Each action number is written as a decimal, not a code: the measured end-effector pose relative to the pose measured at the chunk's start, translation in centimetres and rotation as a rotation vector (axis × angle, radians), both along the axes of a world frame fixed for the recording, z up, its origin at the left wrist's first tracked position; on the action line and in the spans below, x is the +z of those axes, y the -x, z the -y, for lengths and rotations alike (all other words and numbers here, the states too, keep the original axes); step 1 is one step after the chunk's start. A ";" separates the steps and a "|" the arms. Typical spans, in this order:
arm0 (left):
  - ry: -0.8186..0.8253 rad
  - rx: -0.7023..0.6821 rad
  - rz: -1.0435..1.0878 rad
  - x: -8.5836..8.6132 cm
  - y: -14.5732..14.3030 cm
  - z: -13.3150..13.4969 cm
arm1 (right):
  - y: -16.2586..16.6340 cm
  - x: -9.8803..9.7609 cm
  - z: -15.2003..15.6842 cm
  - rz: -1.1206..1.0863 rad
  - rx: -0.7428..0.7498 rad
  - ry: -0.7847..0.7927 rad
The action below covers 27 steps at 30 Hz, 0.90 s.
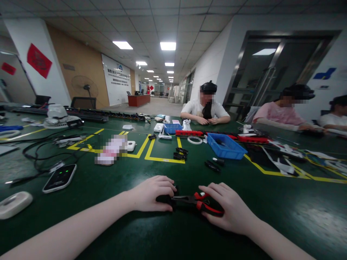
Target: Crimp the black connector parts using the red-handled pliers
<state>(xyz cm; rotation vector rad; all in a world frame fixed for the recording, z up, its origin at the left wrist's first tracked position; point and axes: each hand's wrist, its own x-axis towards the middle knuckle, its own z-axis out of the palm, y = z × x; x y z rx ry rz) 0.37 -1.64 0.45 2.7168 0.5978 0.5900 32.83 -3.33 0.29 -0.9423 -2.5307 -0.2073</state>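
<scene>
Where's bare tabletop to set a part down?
Free: tabletop right of the right hand, this side of the yellow tape; also between the forearms, nearer than the pliers. Crowded: around the larger blue bin, among the black cables.

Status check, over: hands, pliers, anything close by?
Left hand pinching a dark piece. Right hand on red-handled pliers, nose toward that piece, contact unclear. Two black parts and blue tray beyond the hands.
</scene>
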 end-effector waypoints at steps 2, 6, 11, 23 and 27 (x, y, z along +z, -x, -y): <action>-0.002 -0.003 0.000 0.0 0.0 0.0 | 0.0 0.0 -0.1 -0.014 0.000 0.013; -0.007 -0.003 -0.006 0.0 0.0 0.1 | 0.1 0.2 -0.1 -0.030 -0.003 0.025; -0.029 -0.001 -0.040 0.3 0.0 0.3 | 0.2 0.4 -0.1 -0.023 -0.001 -0.016; -0.036 0.004 -0.003 -0.1 -0.1 0.2 | 0.4 0.8 0.1 0.029 0.042 -0.174; -0.029 0.011 -0.003 0.1 -0.1 0.2 | 0.6 1.0 0.3 0.031 0.052 -0.254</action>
